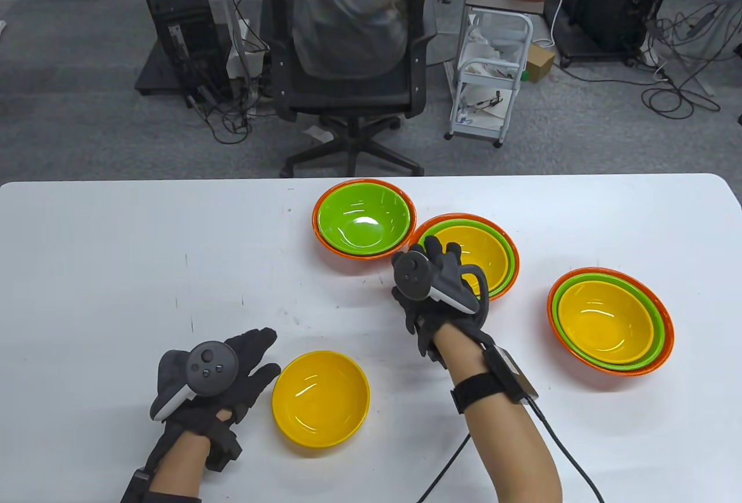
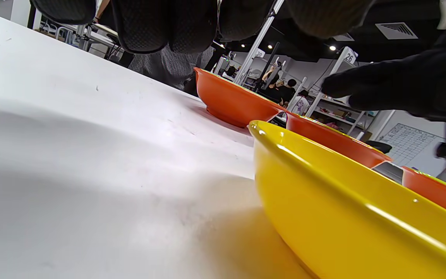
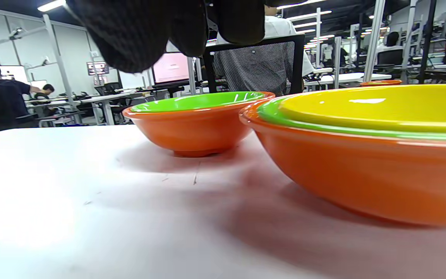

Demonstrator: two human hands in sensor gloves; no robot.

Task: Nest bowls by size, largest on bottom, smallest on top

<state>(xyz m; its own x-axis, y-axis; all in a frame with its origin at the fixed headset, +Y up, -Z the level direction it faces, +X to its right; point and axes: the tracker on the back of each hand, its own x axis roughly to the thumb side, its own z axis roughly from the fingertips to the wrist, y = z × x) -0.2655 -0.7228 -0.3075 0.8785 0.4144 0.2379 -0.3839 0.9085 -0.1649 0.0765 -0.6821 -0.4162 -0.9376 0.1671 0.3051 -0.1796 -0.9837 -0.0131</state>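
A loose yellow bowl (image 1: 320, 397) sits near the table's front and fills the lower right of the left wrist view (image 2: 343, 205). My left hand (image 1: 269, 352) lies open just left of it, fingers spread, not touching it. A green bowl in an orange bowl (image 1: 364, 219) stands at the back middle. Right of it is an orange, green and yellow stack (image 1: 481, 254). My right hand (image 1: 420, 254) hovers at this stack's left rim, fingers loose, holding nothing. A second orange, green and yellow stack (image 1: 608, 320) stands at the right.
The white table (image 1: 116, 271) has bare surface on its left half. Its far edge borders an office chair (image 1: 348, 62) and a cart (image 1: 490, 80). A cable (image 1: 556, 445) runs from my right wrist off the front edge.
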